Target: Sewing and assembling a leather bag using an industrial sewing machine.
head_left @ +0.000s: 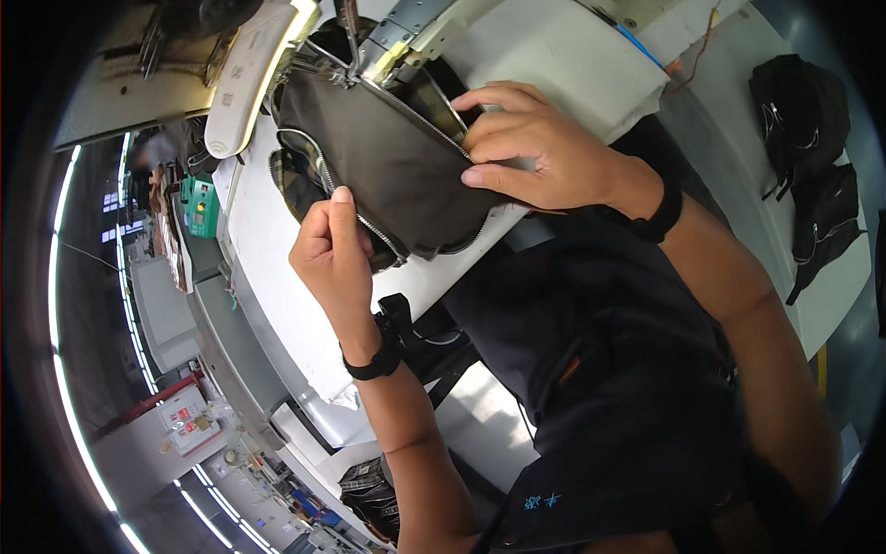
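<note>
A dark olive-brown fabric piece [383, 157] with zipper teeth along its edges lies spread on the white work table [277, 305]. Its far end sits under the needle area of a sewing machine [374, 60]. My left hand [334, 254] pinches the near left edge, thumb on top beside a curved zipper [323, 166]. At the opposite side my right hand [540, 148] grips the other zippered edge, with the thumb on the fabric and the fingers over the border. The fingertips beneath the cloth are partly hidden. Patterned lining shows at the left opening.
A white lamp housing [247, 78] hangs close at the machine's left. Two dark fabric bags [801, 111] with pale cords lie on a surface at the far right. A green box [200, 205] stands left of the table. A blue pen-like stick [639, 43] lies at the back.
</note>
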A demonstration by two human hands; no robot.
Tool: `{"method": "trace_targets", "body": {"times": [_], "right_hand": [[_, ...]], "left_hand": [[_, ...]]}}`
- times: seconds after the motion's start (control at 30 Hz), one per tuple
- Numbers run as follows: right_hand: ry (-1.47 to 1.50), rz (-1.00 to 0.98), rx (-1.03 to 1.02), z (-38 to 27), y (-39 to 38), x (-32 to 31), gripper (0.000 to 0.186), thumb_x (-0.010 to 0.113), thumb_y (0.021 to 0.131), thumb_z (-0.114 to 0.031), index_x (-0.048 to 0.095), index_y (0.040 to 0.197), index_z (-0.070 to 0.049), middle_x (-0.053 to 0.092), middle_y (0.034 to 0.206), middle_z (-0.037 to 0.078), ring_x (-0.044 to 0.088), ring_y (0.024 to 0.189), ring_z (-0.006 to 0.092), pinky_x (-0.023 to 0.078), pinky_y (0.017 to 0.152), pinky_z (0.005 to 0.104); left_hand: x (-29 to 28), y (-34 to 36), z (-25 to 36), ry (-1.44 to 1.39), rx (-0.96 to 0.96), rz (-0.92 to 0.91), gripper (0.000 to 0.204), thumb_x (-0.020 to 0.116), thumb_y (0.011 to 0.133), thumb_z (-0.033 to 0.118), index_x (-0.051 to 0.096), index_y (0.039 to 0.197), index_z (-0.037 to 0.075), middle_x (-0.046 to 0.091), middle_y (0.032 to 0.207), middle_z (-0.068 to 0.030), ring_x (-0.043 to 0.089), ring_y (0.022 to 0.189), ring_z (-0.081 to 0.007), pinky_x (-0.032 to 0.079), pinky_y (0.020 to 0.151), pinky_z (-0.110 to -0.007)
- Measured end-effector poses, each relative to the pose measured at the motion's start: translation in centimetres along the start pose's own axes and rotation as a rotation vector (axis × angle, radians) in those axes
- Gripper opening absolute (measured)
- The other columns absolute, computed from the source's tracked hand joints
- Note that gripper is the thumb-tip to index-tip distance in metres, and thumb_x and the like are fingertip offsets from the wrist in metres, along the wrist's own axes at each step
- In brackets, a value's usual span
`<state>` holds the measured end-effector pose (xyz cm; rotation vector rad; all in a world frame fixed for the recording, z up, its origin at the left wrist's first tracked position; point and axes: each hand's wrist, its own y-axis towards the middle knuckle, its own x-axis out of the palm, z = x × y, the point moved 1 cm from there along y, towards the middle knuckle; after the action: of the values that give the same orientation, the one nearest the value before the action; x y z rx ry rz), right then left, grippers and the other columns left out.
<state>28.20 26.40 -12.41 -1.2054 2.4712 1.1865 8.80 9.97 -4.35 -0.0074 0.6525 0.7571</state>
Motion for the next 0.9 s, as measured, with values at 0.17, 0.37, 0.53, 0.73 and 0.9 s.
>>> {"method": "trace_targets", "body": {"times": [0.17, 0.37, 0.53, 0.73, 0.9], "right_hand": [[0.255, 0.001, 0.127, -2.0, -0.7, -0.5, 0.038, 0.079, 0.089, -0.043, 0.071, 0.083, -0.007, 0.067, 0.092, 0.004, 0.056, 0.115, 0.0263, 0.035, 0.109, 0.041], [0.157, 0.174, 0.112, -2.0, -1.9, 0.3, 0.044, 0.086, 0.079, -0.045, 0.066, 0.087, -0.007, 0.066, 0.098, 0.007, 0.056, 0.119, 0.0282, 0.034, 0.11, 0.0428], [0.162, 0.161, 0.059, -2.0, -2.3, 0.1, 0.037, 0.088, 0.08, -0.027, 0.059, 0.092, -0.008, 0.065, 0.111, 0.003, 0.05, 0.13, 0.0306, 0.034, 0.111, 0.0431], [0.2, 0.157, 0.067, -2.3, -2.0, -0.4, 0.034, 0.088, 0.079, -0.026, 0.063, 0.093, -0.008, 0.066, 0.113, 0.003, 0.05, 0.132, 0.03, 0.033, 0.113, 0.0438], [0.185, 0.147, 0.048, -2.0, -2.0, -0.4, 0.035, 0.085, 0.081, -0.035, 0.07, 0.095, -0.007, 0.069, 0.111, 0.003, 0.053, 0.129, 0.0281, 0.032, 0.113, 0.0439]], "left_hand": [[-0.6, 0.3, 1.7, 0.129, -0.045, -0.032, 0.029, 0.066, 0.104, 0.021, 0.067, 0.082, 0.003, 0.052, 0.059, 0.0054, 0.044, 0.053, -0.0016, 0.032, 0.05, -0.021], [1.3, -1.0, 5.8, 0.522, 0.297, 0.076, 0.016, 0.076, 0.092, 0.007, 0.073, 0.107, 0.005, 0.067, 0.118, -0.009, 0.064, 0.099, -0.0199, 0.053, 0.081, -0.033], [2.7, -0.3, 9.2, 0.703, 0.771, -0.237, 0.018, 0.077, 0.087, 0.006, 0.074, 0.105, 0.006, 0.069, 0.118, -0.0089, 0.063, 0.107, -0.0288, 0.052, 0.092, -0.039], [3.8, 1.6, 10.6, 0.682, 0.801, -0.461, 0.017, 0.077, 0.084, 0.005, 0.073, 0.1, 0.006, 0.07, 0.115, -0.0071, 0.064, 0.109, -0.0317, 0.052, 0.093, -0.042], [3.9, 2.6, 11.1, 0.671, 0.713, -0.589, 0.017, 0.076, 0.085, 0.003, 0.069, 0.1, 0.004, 0.071, 0.117, -0.008, 0.064, 0.106, -0.0292, 0.052, 0.089, -0.039]]}}
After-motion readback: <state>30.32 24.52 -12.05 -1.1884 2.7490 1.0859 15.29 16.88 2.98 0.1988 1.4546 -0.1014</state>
